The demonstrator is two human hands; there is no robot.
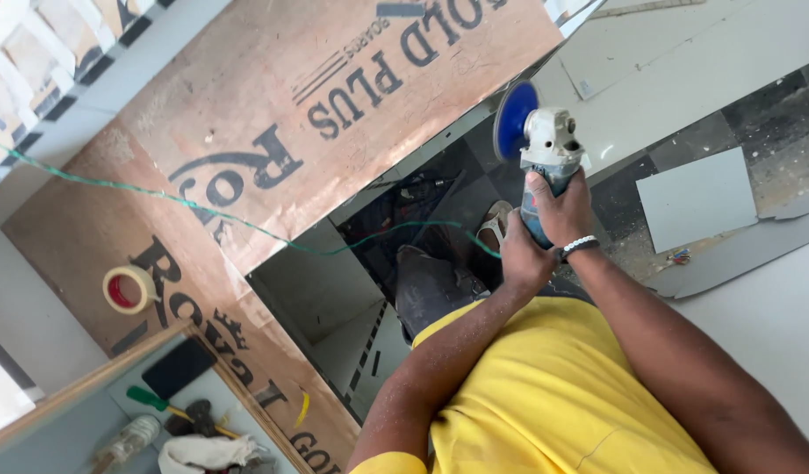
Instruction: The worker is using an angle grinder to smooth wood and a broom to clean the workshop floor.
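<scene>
I hold an angle grinder [545, 145] with a blue disc [514, 118] and a grey-white head, out in front of my yellow shirt. My right hand [558, 206], with a beaded bracelet at the wrist, is wrapped around the grinder's body just behind the head. My left hand [520, 256] grips the rear end of the body, right below the right hand. The disc points away from me, near the edge of a white laminate sheet [685, 61]. A green cord [202, 211] runs from the grinder to the left across a plywood board [273, 96].
A roll of tape [128, 288] lies on the plywood. At bottom left are a green-handled screwdriver [150, 399], a hammer [198, 417], a cloth and a flat black object. A cut white piece [694, 197] lies on the dark floor. My sandalled foot [494, 224] shows below the grinder.
</scene>
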